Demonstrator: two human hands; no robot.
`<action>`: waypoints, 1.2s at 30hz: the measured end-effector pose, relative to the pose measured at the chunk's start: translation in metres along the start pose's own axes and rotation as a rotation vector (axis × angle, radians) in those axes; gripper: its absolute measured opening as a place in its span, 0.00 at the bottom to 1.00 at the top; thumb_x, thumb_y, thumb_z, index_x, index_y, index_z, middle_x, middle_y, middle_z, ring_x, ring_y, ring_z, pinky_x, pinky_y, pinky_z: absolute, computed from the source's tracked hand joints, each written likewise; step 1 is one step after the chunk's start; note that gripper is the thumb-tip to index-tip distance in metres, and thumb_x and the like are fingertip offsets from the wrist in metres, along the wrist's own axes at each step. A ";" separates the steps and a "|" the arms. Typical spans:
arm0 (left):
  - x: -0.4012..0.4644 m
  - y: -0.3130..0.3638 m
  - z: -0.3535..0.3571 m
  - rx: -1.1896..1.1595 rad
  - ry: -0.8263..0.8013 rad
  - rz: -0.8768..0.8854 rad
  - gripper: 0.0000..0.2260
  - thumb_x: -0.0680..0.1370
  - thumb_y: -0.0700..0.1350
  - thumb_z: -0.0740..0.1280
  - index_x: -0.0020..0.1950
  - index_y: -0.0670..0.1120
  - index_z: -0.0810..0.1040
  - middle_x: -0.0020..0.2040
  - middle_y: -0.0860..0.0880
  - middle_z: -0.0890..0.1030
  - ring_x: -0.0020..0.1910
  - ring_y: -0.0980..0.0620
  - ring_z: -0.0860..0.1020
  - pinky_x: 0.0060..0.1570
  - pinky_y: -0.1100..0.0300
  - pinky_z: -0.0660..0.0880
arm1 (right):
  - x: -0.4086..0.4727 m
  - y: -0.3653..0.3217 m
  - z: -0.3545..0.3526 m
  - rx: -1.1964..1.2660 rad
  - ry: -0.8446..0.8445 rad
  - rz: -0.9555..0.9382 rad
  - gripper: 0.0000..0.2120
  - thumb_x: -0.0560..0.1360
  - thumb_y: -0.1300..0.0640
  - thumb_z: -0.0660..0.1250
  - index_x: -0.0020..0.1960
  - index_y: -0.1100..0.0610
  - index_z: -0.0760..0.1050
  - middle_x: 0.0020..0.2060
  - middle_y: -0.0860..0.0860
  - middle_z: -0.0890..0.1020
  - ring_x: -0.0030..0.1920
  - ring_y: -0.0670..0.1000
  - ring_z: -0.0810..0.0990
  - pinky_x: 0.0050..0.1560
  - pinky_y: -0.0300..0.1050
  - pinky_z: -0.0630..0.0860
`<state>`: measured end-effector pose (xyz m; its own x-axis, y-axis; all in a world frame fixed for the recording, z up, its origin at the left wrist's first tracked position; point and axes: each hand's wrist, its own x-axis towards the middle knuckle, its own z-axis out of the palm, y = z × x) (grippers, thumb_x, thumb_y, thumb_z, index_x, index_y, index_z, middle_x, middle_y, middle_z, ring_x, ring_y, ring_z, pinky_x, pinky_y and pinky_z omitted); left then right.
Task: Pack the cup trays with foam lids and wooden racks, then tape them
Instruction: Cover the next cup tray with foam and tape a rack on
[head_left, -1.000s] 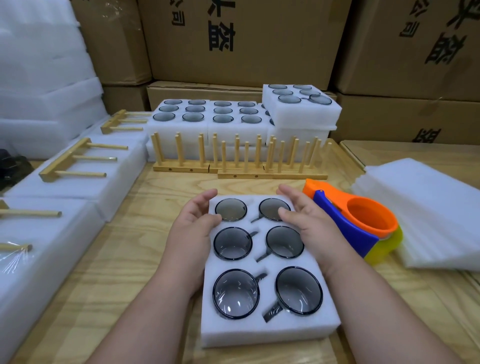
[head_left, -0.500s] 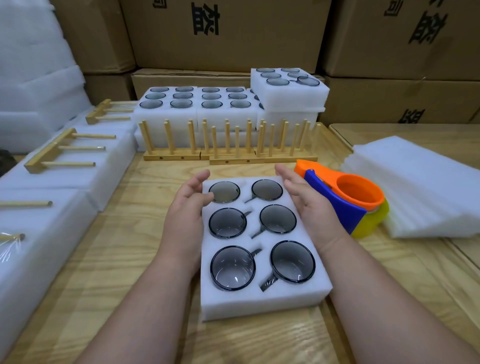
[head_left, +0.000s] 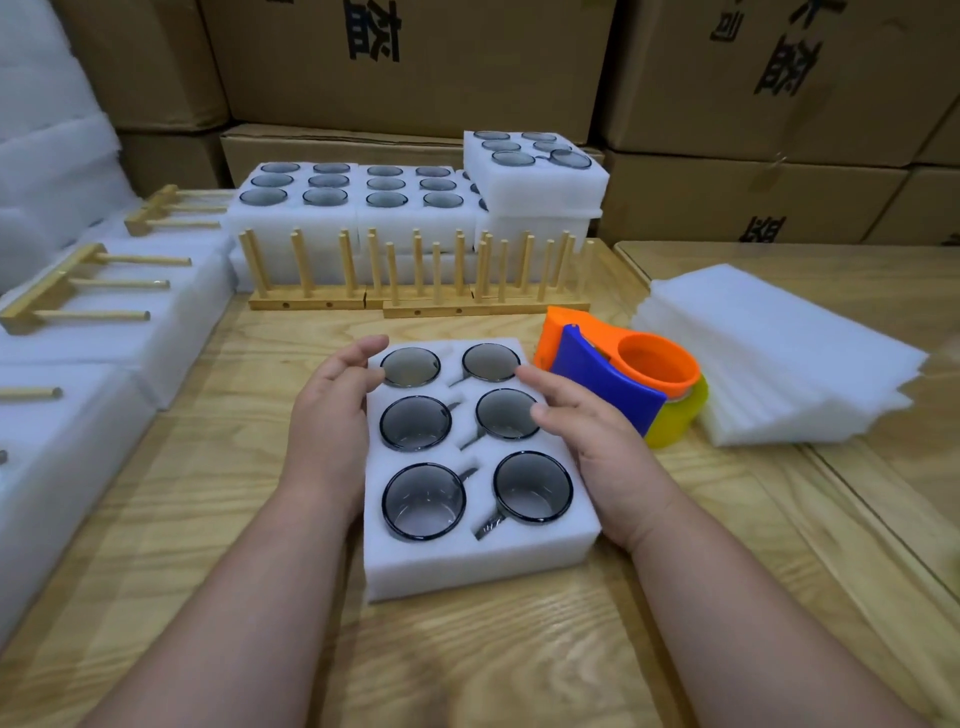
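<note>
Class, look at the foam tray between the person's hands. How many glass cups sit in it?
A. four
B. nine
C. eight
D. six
D: the foam tray between the left hand and the right hand holds glass cups in three rows of two, which makes six.

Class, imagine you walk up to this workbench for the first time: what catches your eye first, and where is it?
First, the white foam cup tray in the middle of the wooden table, six dark glass cups sunk in it, with the left hand and right hand flanking it. Next, the bright orange, blue and yellow tape dispensers just right of the tray. Behind stand upright wooden racks.
</note>
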<state>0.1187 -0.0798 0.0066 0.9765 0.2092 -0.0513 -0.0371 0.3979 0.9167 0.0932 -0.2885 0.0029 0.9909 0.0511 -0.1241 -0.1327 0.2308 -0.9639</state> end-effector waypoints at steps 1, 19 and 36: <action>-0.001 0.000 0.000 0.005 0.008 -0.003 0.15 0.77 0.37 0.62 0.56 0.50 0.84 0.42 0.53 0.87 0.37 0.51 0.85 0.32 0.59 0.80 | -0.005 -0.002 -0.001 -0.052 0.019 0.004 0.18 0.80 0.65 0.65 0.67 0.52 0.79 0.62 0.55 0.83 0.61 0.56 0.83 0.64 0.59 0.78; -0.001 -0.003 -0.001 0.026 0.030 0.012 0.14 0.76 0.39 0.65 0.51 0.54 0.86 0.43 0.50 0.87 0.36 0.52 0.84 0.30 0.61 0.79 | -0.011 -0.156 -0.150 -0.977 0.709 -0.333 0.10 0.76 0.58 0.62 0.48 0.52 0.83 0.37 0.46 0.84 0.38 0.52 0.82 0.41 0.47 0.78; 0.004 -0.004 -0.002 0.024 0.038 -0.020 0.14 0.77 0.38 0.64 0.52 0.53 0.85 0.43 0.48 0.87 0.35 0.50 0.84 0.31 0.60 0.79 | 0.014 -0.161 -0.196 -1.289 0.455 0.371 0.65 0.48 0.21 0.75 0.78 0.50 0.63 0.71 0.54 0.73 0.67 0.59 0.75 0.68 0.59 0.72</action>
<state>0.1220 -0.0789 0.0022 0.9682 0.2355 -0.0840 -0.0125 0.3812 0.9244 0.1327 -0.5151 0.1104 0.8559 -0.4584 -0.2393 -0.5168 -0.7746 -0.3646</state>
